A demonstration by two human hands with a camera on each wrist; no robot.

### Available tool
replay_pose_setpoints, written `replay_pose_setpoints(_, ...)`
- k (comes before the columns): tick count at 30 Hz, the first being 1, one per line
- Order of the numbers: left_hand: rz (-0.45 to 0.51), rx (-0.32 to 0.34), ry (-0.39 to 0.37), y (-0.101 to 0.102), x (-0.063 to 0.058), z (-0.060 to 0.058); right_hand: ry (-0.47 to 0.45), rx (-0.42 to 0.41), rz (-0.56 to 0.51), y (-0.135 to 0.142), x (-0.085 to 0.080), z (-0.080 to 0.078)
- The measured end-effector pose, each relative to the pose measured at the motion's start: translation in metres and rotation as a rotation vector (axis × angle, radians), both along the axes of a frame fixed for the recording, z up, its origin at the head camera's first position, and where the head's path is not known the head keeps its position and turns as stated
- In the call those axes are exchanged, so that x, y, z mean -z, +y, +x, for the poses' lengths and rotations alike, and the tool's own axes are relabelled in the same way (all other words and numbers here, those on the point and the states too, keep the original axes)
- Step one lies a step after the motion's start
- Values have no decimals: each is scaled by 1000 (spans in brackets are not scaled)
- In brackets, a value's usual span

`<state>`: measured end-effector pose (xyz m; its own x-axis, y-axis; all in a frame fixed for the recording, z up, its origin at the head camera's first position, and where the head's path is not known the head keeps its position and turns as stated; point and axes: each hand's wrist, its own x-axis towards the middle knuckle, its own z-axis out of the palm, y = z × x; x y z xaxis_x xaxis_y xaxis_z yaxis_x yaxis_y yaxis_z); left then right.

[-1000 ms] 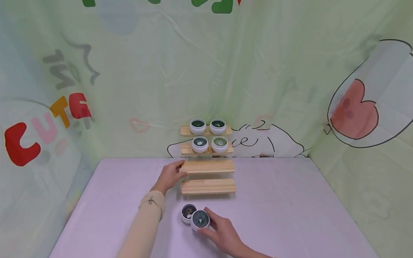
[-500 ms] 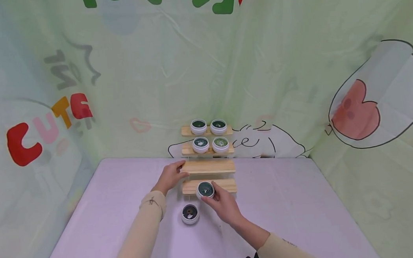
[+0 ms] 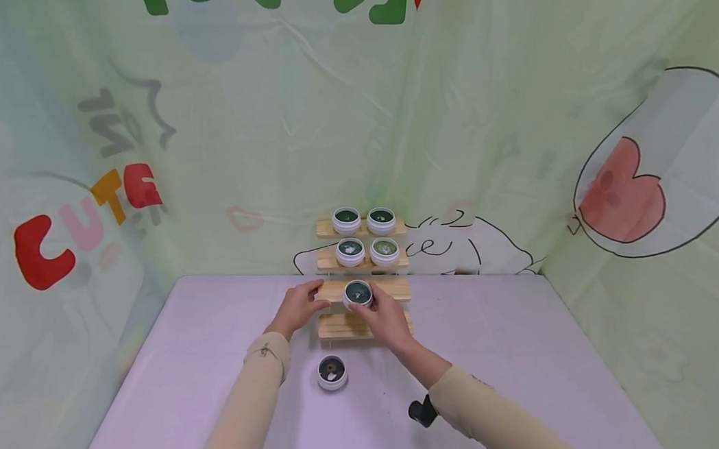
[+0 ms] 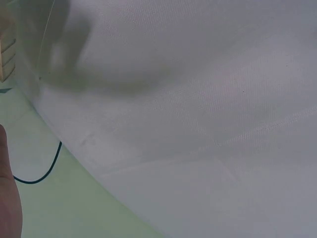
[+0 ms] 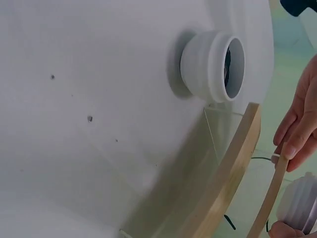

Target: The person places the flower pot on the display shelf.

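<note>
In the head view, my right hand (image 3: 388,317) grips a small white round jar (image 3: 357,294) with a dark green top face, over the third tier (image 3: 393,285) of a wooden stepped display stand. My left hand (image 3: 294,307) is at that tier's left end; in the right wrist view its thumb and fingers pinch the shelf end (image 5: 270,201). The held jar (image 5: 297,201) shows there at the lower right, close beside that shelf. Another white jar (image 3: 332,372), its top dark with a pale patch, stands on the table before the stand.
Two jars (image 3: 347,220) sit on the top tier and two (image 3: 385,250) on the second. The lowest tier (image 3: 341,326) bears nothing visible. A printed curtain (image 3: 238,156) surrounds the lilac tabletop (image 3: 497,353). A black device (image 3: 423,411) is by my right sleeve.
My right hand has lifted the jar from beside the other jar and carried it forward, past the lowest tier, to the third tier. My left hand has stayed at the shelf end.
</note>
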<state>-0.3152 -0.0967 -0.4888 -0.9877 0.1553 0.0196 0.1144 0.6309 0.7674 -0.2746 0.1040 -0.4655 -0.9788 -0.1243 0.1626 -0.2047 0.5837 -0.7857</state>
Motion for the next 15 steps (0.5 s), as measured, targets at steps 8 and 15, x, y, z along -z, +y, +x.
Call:
replay_pose_setpoints(8,4,12,7,1,-1,3,40,31,32,-2,-1,-10)
replay_pose_setpoints(15,-5,5,25,0,0,1,39,21,67,-6,1,-19)
